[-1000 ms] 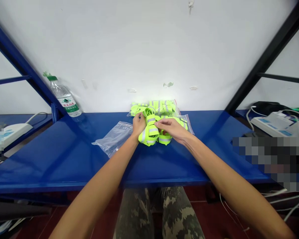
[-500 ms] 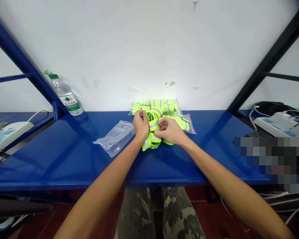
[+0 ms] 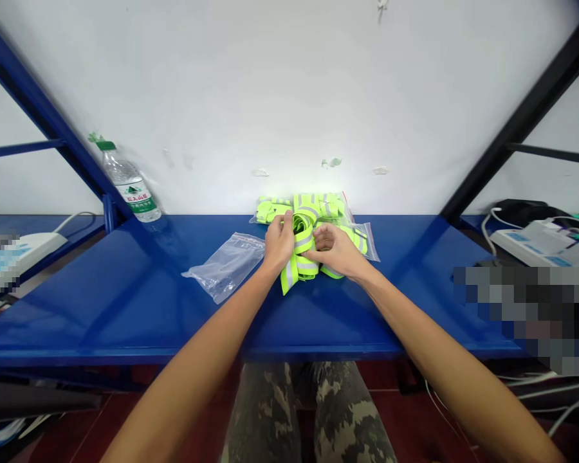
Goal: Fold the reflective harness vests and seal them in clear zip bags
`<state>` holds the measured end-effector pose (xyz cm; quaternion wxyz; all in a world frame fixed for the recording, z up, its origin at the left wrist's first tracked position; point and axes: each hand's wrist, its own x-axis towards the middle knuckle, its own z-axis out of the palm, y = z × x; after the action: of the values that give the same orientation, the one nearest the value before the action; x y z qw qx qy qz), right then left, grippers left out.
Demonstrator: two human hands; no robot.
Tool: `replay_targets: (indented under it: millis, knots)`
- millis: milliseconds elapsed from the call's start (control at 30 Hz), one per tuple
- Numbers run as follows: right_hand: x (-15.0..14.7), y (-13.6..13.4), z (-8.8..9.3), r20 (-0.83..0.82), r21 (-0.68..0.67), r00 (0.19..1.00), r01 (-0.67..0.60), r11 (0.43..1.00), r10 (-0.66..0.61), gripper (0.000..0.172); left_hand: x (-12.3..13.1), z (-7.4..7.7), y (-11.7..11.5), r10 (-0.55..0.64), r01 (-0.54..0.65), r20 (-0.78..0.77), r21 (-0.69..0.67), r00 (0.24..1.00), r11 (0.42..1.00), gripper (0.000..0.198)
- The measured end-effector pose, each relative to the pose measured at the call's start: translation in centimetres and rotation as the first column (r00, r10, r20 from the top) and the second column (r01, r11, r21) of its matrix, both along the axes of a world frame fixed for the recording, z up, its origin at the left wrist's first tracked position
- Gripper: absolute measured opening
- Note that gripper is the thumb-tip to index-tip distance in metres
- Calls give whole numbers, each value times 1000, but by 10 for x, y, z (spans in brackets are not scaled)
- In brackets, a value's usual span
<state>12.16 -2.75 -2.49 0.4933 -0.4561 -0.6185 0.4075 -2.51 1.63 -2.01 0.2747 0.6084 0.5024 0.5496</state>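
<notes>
A neon yellow strap with grey reflective stripes [image 3: 303,243] is bunched in loops at the middle of the blue table. My left hand [image 3: 280,241] is closed on the left side of its upper loop. Just right of the strap, my right hand [image 3: 335,249] has its fingers curled but apart, with the thumb beside the strap. More yellow straps in clear bags [image 3: 273,209] lie behind, by the wall, and another bag [image 3: 370,241] is partly behind my right hand. Left of my hands a clear zip bag [image 3: 226,265] lies flat.
On the blue table [image 3: 135,308], a water bottle [image 3: 137,193] stands at the back left. White power strips [image 3: 24,254] are at the far left and right, with cables. Dark frame posts rise on both sides.
My right hand has loosened its fingers from the strap and moved slightly right. My left hand and the strap's loops have shifted a little right.
</notes>
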Motion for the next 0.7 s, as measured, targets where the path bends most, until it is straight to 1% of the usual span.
replay_targets:
  millis: [67, 167, 233, 300, 367, 400, 433, 467, 500, 533, 567, 600, 667, 700]
  knots:
    - [0, 0, 2, -34, -23, 999, 15, 1000, -16, 45, 0, 1, -2, 1, -1, -3, 0, 1000, 1000, 40]
    - [-2, -2, 6, -134, -102, 991, 11, 995, -25, 45, 2, 3, -6, -6, 5, -5, -16, 1000, 1000, 42]
    - [-3, -3, 9, -190, -138, 981, 0, 990, -26, 46, 1, 4, -7, -75, 75, 5, 4, 997, 997, 41]
    - [-1, -5, 12, -245, -170, 969, -29, 985, -14, 46, -4, 6, -7, -209, 208, 59, 11, 976, 978, 43]
    - [2, -5, 13, -296, -200, 955, -56, 978, -5, 48, -13, 7, -4, -368, 380, 169, -44, 914, 924, 53]
    - [4, -5, 12, -316, -210, 949, -52, 976, -17, 48, -17, 8, -3, -439, 472, 245, -92, 864, 877, 60]
    - [6, -5, 12, -332, -220, 943, -39, 975, -37, 49, -22, 9, -1, -496, 558, 321, -138, 807, 818, 66]
    - [8, -5, 11, -341, -228, 938, -19, 973, -62, 50, -26, 10, 0, -534, 627, 385, -173, 753, 760, 74]
    - [8, -5, 11, -343, -233, 936, -1, 972, -82, 51, -28, 11, 1, -554, 672, 430, -193, 713, 715, 81]
    - [9, -5, 10, -339, -236, 937, 5, 972, -88, 54, -30, 11, 1, -561, 694, 457, -201, 690, 691, 86]
    - [8, -5, 9, -329, -235, 941, -2, 972, -78, 59, -30, 11, 1, -560, 698, 467, -201, 685, 687, 87]
    - [8, -5, 8, -314, -230, 948, -21, 973, -54, 65, -30, 11, 1, -550, 687, 465, -194, 693, 701, 86]
    - [7, -6, 8, -287, -222, 958, -61, 973, -5, 77, -27, 9, 1, -522, 642, 446, -170, 727, 748, 79]
    - [7, -6, 7, -291, -222, 957, -78, 972, 11, 79, -26, 8, 2, -506, 617, 434, -159, 745, 771, 76]
